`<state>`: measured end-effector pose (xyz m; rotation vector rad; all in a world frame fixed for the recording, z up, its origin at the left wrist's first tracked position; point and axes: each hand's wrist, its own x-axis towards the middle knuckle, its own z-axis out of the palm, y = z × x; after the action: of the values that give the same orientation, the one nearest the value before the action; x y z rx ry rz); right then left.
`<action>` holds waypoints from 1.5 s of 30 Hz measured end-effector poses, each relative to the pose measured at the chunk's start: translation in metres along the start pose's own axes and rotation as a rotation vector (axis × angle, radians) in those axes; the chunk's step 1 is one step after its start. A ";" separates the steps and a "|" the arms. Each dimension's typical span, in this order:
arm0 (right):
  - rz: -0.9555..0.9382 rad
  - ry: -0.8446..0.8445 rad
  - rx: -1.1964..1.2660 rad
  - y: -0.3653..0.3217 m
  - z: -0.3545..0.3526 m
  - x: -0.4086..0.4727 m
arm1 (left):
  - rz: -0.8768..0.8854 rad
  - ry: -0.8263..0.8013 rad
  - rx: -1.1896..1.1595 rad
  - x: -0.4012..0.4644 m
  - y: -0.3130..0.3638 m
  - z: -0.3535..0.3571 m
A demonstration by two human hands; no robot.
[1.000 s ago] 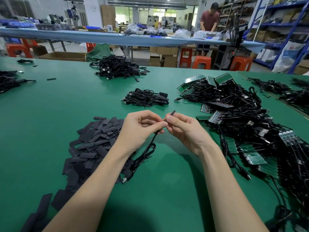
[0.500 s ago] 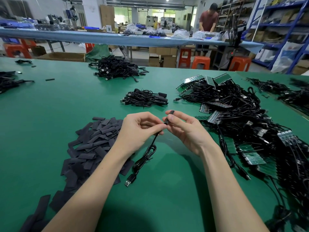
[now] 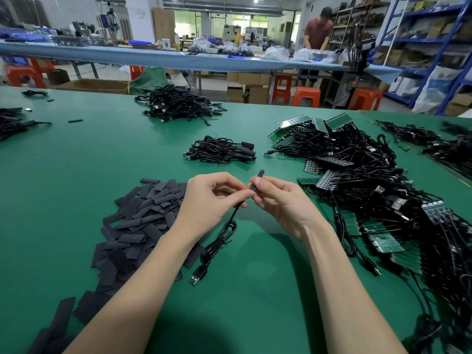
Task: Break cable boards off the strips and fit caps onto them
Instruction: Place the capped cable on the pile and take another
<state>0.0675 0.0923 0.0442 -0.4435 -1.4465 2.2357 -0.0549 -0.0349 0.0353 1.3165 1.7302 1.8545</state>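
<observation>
Black cap [image 3: 258, 178] pinched at fingertips of right hand [image 3: 281, 203], held above tabletop [image 3: 63, 180] at centre, top end poking up past the thumb. Cable [image 3: 224, 233] gripped by curled fingers of left hand [image 3: 212, 200] just beside the cap, hands nearly touching. Below the left hand, cable hanging in a bundled loop, USB plug [image 3: 197, 275] at its lower end (touching tabletop or not, cannot tell). Board end itself hidden between the fingers.

Left of the hands, loose heap of flat black caps [image 3: 143, 221] lying on the green surface, running down toward the near edge. Right, big tangle of black cables with green board strips [image 3: 383, 241] mixed in, more strips [image 3: 306, 126] at its far end. Behind the hands, small bundle of capped cables [image 3: 219, 149]; farther back a larger cable pile [image 3: 176, 103]. Far background: person in red shirt [image 3: 318, 29] at a long blue bench [image 3: 153, 57], orange stools [image 3: 306, 95] beneath.
</observation>
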 end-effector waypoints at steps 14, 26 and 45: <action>-0.128 0.040 0.085 -0.002 0.009 -0.005 | -0.011 -0.009 -0.110 0.000 0.005 0.001; -0.126 0.037 0.099 -0.005 0.006 -0.006 | 0.006 -0.034 -0.057 -0.001 0.003 -0.001; -0.173 0.043 0.051 -0.003 0.013 -0.003 | 0.033 0.007 -0.082 0.001 0.002 0.000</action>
<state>0.0642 0.0815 0.0521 -0.3349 -1.3489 2.1083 -0.0548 -0.0346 0.0380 1.3157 1.6271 1.9290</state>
